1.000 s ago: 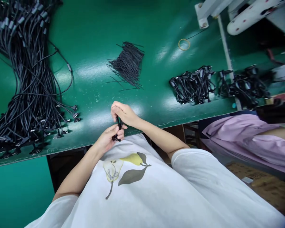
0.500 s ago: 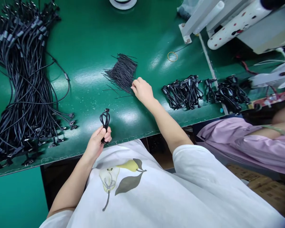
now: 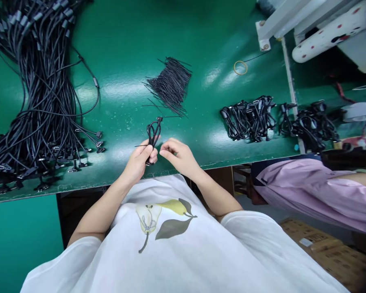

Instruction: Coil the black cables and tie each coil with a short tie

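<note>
My left hand (image 3: 140, 160) is closed around a looped black cable (image 3: 154, 132), its small connector sticking up at the top. A thin black tie (image 3: 140, 145) lies across the bundle and pokes out to the left of it. Just right of the cable is my right hand (image 3: 179, 156), thumb and fingers curled together in a pinch. Whatever sits between those fingertips is too small to make out. Beyond both hands, a pile of thin black ties (image 3: 171, 85) lies on the green table (image 3: 122, 36), with a few strays beside it.
A large heap of loose black cables (image 3: 45, 81) covers the left side. Several bundled cables (image 3: 248, 118) lie in a row at right, more bundles (image 3: 314, 124) past a seam. A yellow ring (image 3: 240, 68) lies behind them. A person in a pink garment (image 3: 308, 187) sits at right.
My right hand has come back from the tie pile to beside the cable. A tie now crosses the cable in my left hand. The whole view has shifted slightly.
</note>
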`<state>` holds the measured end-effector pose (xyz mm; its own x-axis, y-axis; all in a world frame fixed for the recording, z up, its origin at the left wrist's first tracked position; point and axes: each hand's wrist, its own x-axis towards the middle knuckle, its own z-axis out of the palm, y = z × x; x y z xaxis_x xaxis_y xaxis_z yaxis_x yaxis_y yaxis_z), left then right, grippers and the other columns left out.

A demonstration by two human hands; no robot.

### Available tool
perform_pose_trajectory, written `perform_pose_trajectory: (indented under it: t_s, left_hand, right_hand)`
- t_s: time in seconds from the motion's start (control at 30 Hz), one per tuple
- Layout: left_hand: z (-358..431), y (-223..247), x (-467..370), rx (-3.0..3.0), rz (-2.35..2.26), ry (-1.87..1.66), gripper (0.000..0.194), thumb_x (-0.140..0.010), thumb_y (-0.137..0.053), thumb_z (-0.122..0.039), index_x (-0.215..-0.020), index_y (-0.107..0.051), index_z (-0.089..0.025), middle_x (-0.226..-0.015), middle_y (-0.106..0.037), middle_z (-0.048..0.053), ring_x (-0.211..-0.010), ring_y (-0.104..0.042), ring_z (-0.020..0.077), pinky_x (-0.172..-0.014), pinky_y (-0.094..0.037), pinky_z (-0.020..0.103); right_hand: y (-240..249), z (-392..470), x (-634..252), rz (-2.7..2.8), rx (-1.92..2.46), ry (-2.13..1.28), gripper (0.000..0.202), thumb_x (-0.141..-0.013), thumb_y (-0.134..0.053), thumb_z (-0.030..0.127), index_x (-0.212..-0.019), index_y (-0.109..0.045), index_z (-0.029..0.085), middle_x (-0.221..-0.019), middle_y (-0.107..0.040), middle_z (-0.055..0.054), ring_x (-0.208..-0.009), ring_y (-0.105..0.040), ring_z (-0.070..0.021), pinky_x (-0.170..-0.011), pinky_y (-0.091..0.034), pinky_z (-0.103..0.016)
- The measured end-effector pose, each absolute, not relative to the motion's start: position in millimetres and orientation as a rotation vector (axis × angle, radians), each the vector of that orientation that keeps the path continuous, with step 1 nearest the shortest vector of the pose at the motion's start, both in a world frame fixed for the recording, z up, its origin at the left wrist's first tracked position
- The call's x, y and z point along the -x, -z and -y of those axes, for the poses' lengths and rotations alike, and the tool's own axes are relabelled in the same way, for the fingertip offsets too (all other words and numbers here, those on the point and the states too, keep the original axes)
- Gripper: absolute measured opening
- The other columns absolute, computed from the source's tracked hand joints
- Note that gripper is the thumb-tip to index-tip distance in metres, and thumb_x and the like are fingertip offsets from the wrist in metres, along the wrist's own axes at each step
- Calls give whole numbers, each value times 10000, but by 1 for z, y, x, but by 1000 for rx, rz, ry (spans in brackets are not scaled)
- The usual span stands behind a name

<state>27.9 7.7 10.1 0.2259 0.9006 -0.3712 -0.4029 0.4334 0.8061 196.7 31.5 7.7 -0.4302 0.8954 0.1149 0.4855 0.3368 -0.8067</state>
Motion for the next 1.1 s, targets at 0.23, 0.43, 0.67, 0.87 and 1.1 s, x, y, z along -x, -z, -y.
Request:
perform_pose_trajectory:
  t_s: [0.23,0.43,0.67,0.87,1.1]
  left_hand:
    - [-10,15,-13,-1167,-1239,-774,270,-843,-519,-285,-1016,-683,-158,-681,-575,-6,-664,-489,147,-671,-430,273]
    - [0,6,1,-874,-997,-667,286,-778,-606,-419,-686,-555,-153,-629,-492,-19,-519,-388,91,-527,-341,250]
    - [7,10,3,-1061,-1114,-580,313,-878,-488,-402,-696,-553,-155,-562,-480,-20,-545,-428,113,-544,-332,246]
    - [4,19,0,-1127,-1223,-544,245,-865,-419,-250,-651,-518,-185,-526,-480,-28,-526,-435,127,-540,-336,260]
    - [4,24,-2,-1093,-1278,-546,243,-813,-452,-164,-573,-482,-192,-506,-476,-26,-525,-416,131,-550,-313,269]
  right_hand:
    - [-8,-53,-179,2777,389,-94,273,-995,-362,161,-936,-629,161,-1090,-664,-84,-884,-555,-177,-665,-358,-310]
    - [-16,-68,-175,2848,254,-523,262,-1007,-366,201,-1026,-621,146,-1190,-642,-89,-999,-570,-171,-787,-455,-296]
    - [-11,-58,-166,2605,511,-1013,162,-964,-456,195,-892,-600,175,-1124,-652,-70,-953,-613,-151,-800,-471,-274]
    - [16,-35,-158,2432,811,-840,188,-972,-412,204,-872,-570,187,-1013,-636,-96,-926,-588,-182,-818,-476,-315]
    - [28,-25,-154,2529,967,-658,186,-972,-391,207,-983,-575,185,-874,-620,-77,-811,-561,-203,-745,-445,-309]
